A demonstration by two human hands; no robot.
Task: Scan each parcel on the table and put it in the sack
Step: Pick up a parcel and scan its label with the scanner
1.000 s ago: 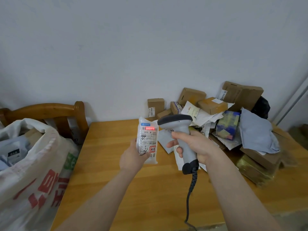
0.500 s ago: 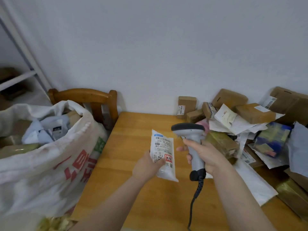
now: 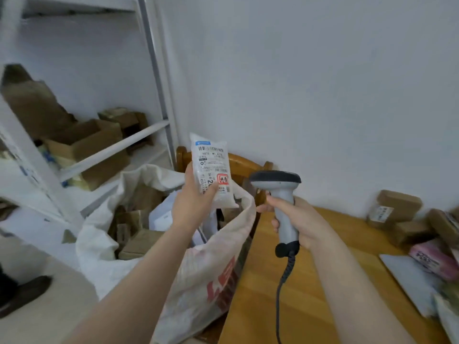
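My left hand [image 3: 192, 203] grips a small white plastic parcel [image 3: 212, 167] with a printed label, held upright above the open mouth of the white woven sack [image 3: 213, 264] with red lettering. Several brown boxes and a white packet lie inside the sack. My right hand [image 3: 295, 220] holds the grey barcode scanner [image 3: 280, 194] by its handle, over the left end of the wooden table [image 3: 293, 306]; its black coiled cord hangs down. More parcels [image 3: 402, 214] lie at the table's right side, cut off by the frame edge.
A wooden chair back [image 3: 244, 165] stands behind the sack against the white wall. A white metal shelf rack [image 3: 111, 147] with cardboard boxes fills the left. A flat grey mailer [image 3: 407, 279] and a pink packet [image 3: 432, 261] lie on the table's right.
My left hand has carried the white parcel leftwards from beside the scanner to above the sack's mouth. The view has swung left, bringing the shelf rack in. My right hand still holds the scanner.
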